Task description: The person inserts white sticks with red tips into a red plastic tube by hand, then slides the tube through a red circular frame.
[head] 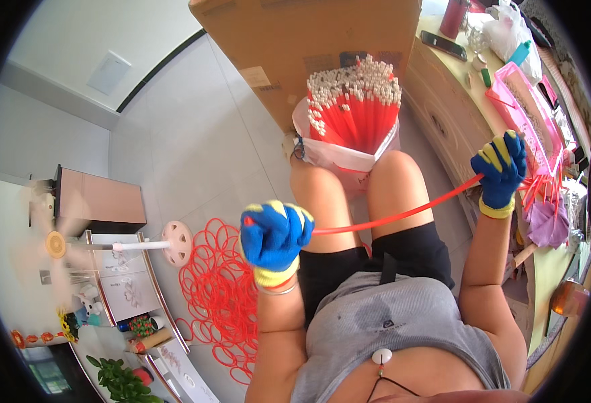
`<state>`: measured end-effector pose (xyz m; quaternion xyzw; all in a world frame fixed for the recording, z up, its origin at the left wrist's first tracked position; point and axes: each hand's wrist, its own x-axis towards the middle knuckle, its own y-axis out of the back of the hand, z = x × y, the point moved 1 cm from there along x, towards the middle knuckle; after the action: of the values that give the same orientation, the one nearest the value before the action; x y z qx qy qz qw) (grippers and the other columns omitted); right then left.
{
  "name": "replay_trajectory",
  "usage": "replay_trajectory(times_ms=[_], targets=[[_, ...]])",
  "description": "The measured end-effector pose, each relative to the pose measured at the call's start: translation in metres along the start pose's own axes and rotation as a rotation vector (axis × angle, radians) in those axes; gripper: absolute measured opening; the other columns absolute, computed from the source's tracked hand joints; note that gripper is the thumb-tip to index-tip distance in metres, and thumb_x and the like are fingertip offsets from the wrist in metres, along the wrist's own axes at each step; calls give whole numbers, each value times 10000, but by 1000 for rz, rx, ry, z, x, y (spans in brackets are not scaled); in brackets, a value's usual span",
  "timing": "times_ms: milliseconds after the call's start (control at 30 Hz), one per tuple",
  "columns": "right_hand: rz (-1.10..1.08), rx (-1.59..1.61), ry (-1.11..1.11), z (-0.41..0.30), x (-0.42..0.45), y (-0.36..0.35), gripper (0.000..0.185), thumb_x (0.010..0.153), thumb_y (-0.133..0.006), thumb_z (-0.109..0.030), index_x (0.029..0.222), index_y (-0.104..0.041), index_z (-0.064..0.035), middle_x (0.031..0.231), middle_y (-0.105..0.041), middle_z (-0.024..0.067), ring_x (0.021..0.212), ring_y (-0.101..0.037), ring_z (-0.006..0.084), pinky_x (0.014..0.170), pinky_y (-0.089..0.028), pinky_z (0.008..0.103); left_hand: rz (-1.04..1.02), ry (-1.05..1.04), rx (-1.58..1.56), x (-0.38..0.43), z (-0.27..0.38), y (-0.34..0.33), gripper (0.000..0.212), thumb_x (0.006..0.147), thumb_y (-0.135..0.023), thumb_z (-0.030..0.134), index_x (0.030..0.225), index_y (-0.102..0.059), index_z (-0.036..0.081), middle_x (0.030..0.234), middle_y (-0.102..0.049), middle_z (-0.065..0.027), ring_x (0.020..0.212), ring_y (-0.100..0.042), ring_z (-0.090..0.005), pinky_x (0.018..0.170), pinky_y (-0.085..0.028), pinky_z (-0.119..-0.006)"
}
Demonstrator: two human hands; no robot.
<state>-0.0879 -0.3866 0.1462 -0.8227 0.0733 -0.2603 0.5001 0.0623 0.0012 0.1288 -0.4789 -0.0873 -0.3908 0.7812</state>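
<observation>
A thin red flexible tube [396, 218] curves across above my thighs, with both of my gloved hands holding it. My left hand [277, 239], in a blue and yellow knit glove, is closed around one part; a short red end shows at the far side of that fist. Higher up at the right, my right hand [501, 166] grips the tube in a matching glove. Beyond my knees, a dense bundle of red rods with whitish ends [353, 108] stands upright in a white plastic bag [333, 155].
Many red rings [219, 287] lie heaped on the tiled floor at left. A large cardboard box [275, 45] stands behind the bundle. A pedestal fan [56, 244] is at far left. On the right-hand table [542, 297] sit a pink basket [527, 116] and a phone [444, 45].
</observation>
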Motion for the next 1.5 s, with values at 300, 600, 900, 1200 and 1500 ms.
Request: replay_trajectory(times_ms=[300,600,900,1200,1500], targets=[[-1013,-1460,-364,85,-37,-104,419,798,-749,-249,1183,-668,-104,931,-686,112,808,-679,348,718,-540,449,-350,244,1348,-29,21,-65,254,717,-775,72,965,-749,26,909,-765,-123,730,-673,-308,671,-530,-403],[-1059,-1811,-485,128,-64,-104,373,773,-753,-261,1115,-681,-131,847,-693,90,722,-692,296,644,-532,407,-470,170,1589,-52,1,-65,232,737,-774,93,963,-736,62,810,-686,-66,636,-622,-269,560,-448,-394],[-1064,-1742,-394,131,-76,-81,403,786,-737,-261,1156,-683,-110,867,-703,97,723,-695,287,669,-546,397,-482,198,1586,-59,-7,-60,208,754,-770,99,952,-727,51,891,-728,-97,652,-647,-275,565,-490,-389],[-1042,-1761,-468,128,-81,-74,402,793,-729,-242,1159,-687,-81,891,-712,109,746,-705,290,699,-565,383,-450,327,1557,-61,-10,-60,222,735,-782,26,951,-730,19,876,-721,-124,703,-679,-319,602,-527,-414],[-1070,-1788,-483,130,-79,-76,402,799,-744,-274,1160,-688,-107,871,-704,103,750,-705,289,692,-561,385,-415,312,1557,-64,-17,-54,220,733,-770,63,946,-726,38,837,-710,-103,664,-659,-301,585,-512,-406]])
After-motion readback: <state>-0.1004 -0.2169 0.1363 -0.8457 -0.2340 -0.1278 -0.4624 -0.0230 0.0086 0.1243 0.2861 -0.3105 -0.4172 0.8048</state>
